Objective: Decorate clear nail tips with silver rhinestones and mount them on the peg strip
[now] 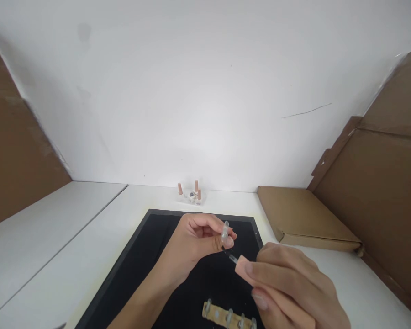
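One clear nail tip (225,232) met a pink-handled brush (270,292)

The clear nail tip stood nearly upright, pinched between the thumb and fingers of the left hand (198,242). The right hand (297,283) gripped the pink-handled brush, its dark end touching or just beside the nail tip's lower end. Nearer the wearer than the left hand, a tan strip (222,316) with clear pieces lay on a black mat (205,278). Beyond that hand, pink-capped bottles (198,197) stood on the white worktop (99,237).

Plain white wall (205,91), brown cardboard sheets (17,137) on both sides, white table (99,219), flat brown box (311,214), soft light.
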{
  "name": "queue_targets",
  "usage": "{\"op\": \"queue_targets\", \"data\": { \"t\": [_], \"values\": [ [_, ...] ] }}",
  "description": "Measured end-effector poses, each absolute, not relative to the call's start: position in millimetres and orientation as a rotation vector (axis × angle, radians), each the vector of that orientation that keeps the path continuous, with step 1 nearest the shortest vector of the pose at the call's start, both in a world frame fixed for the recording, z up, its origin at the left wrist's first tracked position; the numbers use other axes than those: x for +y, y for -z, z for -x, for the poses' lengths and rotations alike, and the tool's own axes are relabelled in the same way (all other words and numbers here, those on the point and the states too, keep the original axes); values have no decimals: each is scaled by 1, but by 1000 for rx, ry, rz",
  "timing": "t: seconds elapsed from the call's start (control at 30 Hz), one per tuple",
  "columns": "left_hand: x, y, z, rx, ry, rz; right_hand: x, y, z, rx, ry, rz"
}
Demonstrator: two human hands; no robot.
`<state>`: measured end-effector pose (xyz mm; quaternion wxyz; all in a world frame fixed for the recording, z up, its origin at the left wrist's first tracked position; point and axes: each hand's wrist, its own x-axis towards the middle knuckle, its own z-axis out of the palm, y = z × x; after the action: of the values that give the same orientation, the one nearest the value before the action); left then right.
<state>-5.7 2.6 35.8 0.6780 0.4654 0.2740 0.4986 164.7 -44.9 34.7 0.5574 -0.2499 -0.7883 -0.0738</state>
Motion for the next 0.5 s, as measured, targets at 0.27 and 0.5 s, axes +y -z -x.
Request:
{"op": "queue_targets", "data": {
  "t": [0.27, 0.5],
  "values": [
    [3, -33, 8, 616, -1114, -1065, -42, -36, -167, -1869, 195, 596],
    [3, -34, 7, 612, -1134, -1063, -44, -33, -165, -1828, 182, 553]
  ]
}}
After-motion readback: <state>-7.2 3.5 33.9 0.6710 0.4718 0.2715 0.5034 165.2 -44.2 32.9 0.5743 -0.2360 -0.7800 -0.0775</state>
